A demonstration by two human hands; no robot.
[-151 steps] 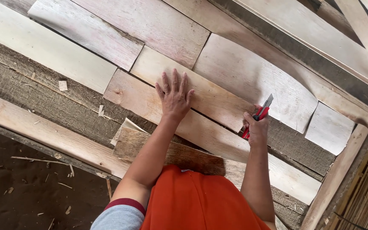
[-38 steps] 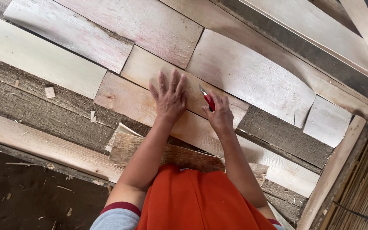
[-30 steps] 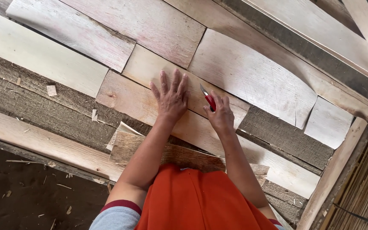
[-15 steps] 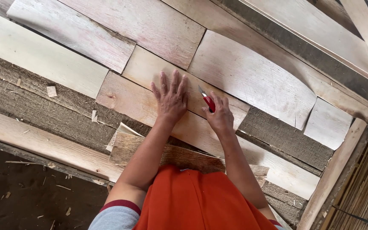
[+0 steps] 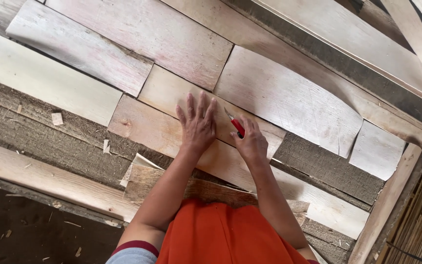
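The knife, red with a short blade, sits in the right hand, whose grip is closed around the handle; the tip points to a pale board in the middle of the view. It probably touches the wood, but this is hard to see. Just beside it, the left hand lies flat with fingers spread, holding nothing, apparently pressing the board steady. More boards lie around, overlapping.
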